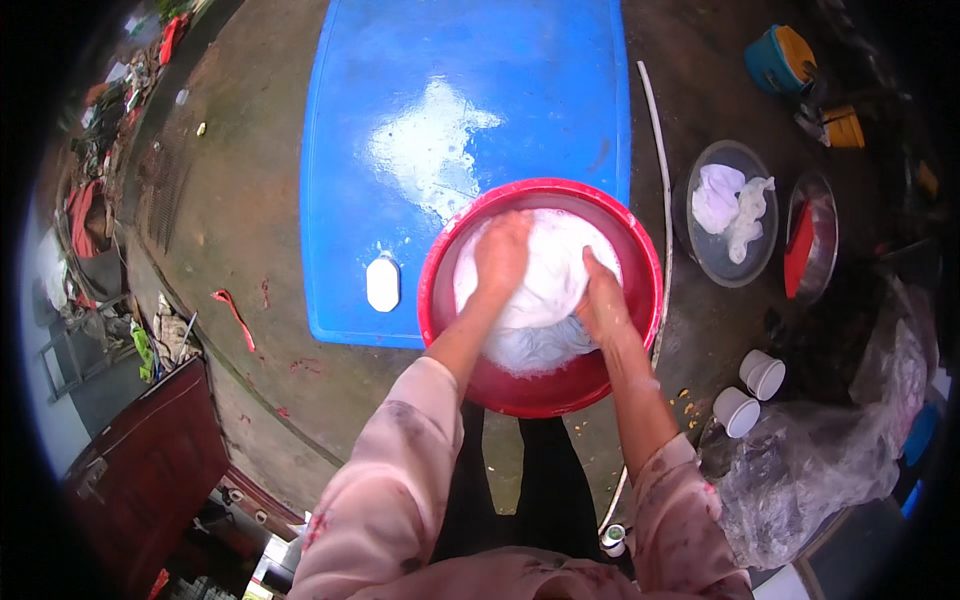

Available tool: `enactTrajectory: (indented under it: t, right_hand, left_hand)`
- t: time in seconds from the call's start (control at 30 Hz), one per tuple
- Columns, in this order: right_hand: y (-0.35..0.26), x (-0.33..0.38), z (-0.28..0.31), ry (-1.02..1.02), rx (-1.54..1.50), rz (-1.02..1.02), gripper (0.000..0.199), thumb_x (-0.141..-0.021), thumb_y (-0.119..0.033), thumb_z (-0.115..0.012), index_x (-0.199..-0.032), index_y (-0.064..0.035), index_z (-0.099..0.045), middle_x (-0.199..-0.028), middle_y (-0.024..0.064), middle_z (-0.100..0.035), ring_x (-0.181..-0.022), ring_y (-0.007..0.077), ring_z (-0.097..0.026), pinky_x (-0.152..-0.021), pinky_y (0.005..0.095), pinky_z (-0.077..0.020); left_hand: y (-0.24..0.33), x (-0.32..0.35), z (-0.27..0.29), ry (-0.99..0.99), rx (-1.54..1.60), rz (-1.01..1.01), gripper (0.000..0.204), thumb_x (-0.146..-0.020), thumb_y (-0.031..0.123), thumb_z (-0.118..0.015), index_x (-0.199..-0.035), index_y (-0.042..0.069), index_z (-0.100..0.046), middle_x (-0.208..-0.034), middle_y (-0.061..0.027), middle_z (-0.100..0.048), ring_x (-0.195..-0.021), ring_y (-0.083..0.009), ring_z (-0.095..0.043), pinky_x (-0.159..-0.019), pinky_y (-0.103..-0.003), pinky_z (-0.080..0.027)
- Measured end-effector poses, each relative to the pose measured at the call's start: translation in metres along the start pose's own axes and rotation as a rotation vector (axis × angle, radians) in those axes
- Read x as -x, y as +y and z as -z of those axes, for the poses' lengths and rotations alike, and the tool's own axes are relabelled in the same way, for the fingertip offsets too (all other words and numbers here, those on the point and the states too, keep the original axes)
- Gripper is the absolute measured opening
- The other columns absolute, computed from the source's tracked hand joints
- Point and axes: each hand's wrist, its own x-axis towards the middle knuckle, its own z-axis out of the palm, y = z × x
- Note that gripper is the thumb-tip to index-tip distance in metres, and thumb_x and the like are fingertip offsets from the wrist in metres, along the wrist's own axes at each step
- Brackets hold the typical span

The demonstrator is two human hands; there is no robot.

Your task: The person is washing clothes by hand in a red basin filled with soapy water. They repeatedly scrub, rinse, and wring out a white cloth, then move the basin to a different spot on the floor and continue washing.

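A red basin (pixel 655 300) stands at the near right corner of a blue tabletop (pixel 350 130). Inside it lies a wet white cloth (pixel 550 265) among foam, with a pale bluish-grey cloth (pixel 540 345) toward the near side. My left hand (pixel 503 252) is closed on the white cloth at the left, its fingertips partly lost in the suds. At the right of the same cloth, my right hand (pixel 603 298) grips it with the thumb on top and the other fingers mostly hidden. Left of the basin, a white soap bar (pixel 382 283) rests on the wet blue surface.
A grey basin (pixel 735 270) with white cloths sits on the ground at right, beside a metal basin (pixel 822 250) holding something red. Nearer are two white buckets (pixel 763 375) and clear plastic sheeting (pixel 790 480). A white hose (pixel 655 130) runs along the tabletop's right side.
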Motion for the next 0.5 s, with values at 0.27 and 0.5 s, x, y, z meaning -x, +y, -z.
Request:
enactTrajectory:
  t: [0.27, 0.5]
  right_hand:
    - [-0.004, -0.039, 0.051, 0.066, -0.024, -0.115, 0.044, -0.098, -0.040, -0.047, -0.120, -0.0028, -0.058, -0.108, 0.0120, -0.065, -0.096, 0.0221, -0.064, -0.086, 0.0393, -0.0523]
    - [0.029, -0.005, -0.032, 0.300, 0.103, 0.152, 0.051, -0.096, -0.049, -0.050, -0.112, -0.0020, -0.061, -0.100, 0.0091, -0.063, -0.091, 0.0160, -0.060, -0.083, 0.0337, -0.0488]
  left_hand:
    - [0.079, 0.051, -0.031, -0.231, 0.054, -0.049, 0.033, -0.079, 0.028, -0.067, -0.107, 0.011, -0.062, -0.096, -0.0139, -0.066, -0.097, -0.0330, -0.060, -0.085, -0.046, -0.043]
    - [0.071, 0.022, -0.010, -0.109, 0.042, 0.384, 0.026, -0.095, 0.030, -0.044, -0.089, 0.006, -0.050, -0.079, -0.0214, -0.060, -0.079, -0.0436, -0.060, -0.068, -0.052, -0.046]
